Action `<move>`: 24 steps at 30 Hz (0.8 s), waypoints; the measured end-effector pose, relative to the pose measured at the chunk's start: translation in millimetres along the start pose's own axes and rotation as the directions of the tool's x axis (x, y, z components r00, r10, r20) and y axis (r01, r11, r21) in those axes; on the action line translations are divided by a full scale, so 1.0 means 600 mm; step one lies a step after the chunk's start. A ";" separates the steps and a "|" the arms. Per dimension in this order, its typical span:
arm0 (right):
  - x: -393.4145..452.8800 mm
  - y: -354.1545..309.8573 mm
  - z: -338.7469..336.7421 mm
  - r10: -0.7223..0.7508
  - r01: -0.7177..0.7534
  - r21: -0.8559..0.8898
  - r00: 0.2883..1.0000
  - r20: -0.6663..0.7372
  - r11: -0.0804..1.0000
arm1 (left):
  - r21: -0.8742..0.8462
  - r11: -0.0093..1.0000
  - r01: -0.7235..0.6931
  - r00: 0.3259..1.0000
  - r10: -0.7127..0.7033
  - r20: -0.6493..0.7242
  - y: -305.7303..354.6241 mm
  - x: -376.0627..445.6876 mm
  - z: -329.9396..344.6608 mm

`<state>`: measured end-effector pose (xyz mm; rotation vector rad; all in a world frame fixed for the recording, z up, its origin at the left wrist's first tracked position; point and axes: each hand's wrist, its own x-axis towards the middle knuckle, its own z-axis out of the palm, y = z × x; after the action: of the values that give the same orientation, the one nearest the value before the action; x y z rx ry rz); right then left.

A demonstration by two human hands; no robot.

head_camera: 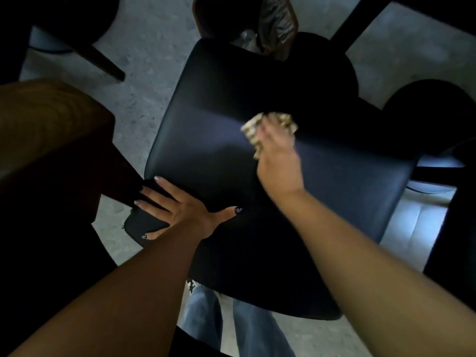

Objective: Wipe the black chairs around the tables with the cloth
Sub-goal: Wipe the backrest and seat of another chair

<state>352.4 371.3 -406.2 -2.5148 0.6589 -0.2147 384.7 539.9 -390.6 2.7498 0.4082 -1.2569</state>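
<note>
A black padded chair seat (221, 140) fills the middle of the view, seen from above. My right hand (279, 161) holds a crumpled beige patterned cloth (253, 130) and presses it onto the seat right of centre. My left hand (167, 204) lies flat with spread fingers on the chair's near-left edge, fingers reaching over the black backrest rim (140, 225). The hand is blurred, so its exact finger positions are unclear.
A brown wooden table corner (49, 130) juts in at the left, close to the chair. A bin with a plastic liner (268, 24) stands beyond the seat. Other dark chairs (427, 109) sit at right and top left. Grey speckled floor (144, 60) surrounds them; my jeans (247, 328) show below.
</note>
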 end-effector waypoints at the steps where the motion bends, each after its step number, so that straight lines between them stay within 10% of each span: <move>1: -0.035 -0.014 0.009 -0.027 0.026 0.031 0.999 0.027 0.999 | 0.004 1.000 0.003 1.000 -0.003 -0.009 0.000 0.000 0.001; 7: -0.081 -0.020 -0.011 -0.150 0.129 0.208 0.984 0.093 0.970 | 0.063 0.994 0.091 0.995 -0.088 -0.042 0.017 -0.010 -0.006; 10: -0.032 0.054 -0.076 0.201 -0.172 0.196 0.970 -0.140 0.965 | 0.058 0.995 0.085 0.995 -0.081 -0.065 0.033 -0.016 -0.013; 13: 0.001 0.172 -0.154 0.711 -0.406 0.619 0.586 -0.388 0.672 | 0.203 0.969 -0.143 0.982 0.164 -0.093 0.043 -0.024 -0.016; 16: -0.018 0.235 -0.182 0.939 -0.521 0.782 0.231 -0.256 0.342 | 0.455 0.785 -0.420 0.880 0.475 -0.008 0.056 -0.032 -0.031; 19: -0.033 0.236 -0.156 0.923 -0.668 0.637 0.254 -0.290 0.384 | 0.573 0.564 -0.594 0.772 0.599 0.211 0.070 -0.020 -0.054; 24: -0.029 0.238 -0.144 0.832 -0.790 0.335 0.360 -0.422 0.513 | 0.564 0.472 -0.677 0.713 0.610 0.345 0.064 -0.005 -0.084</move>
<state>255.0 235.1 -408.7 -1.6967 2.0130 -0.5626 429.9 512.3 -356.3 2.7764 -1.2566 -1.4445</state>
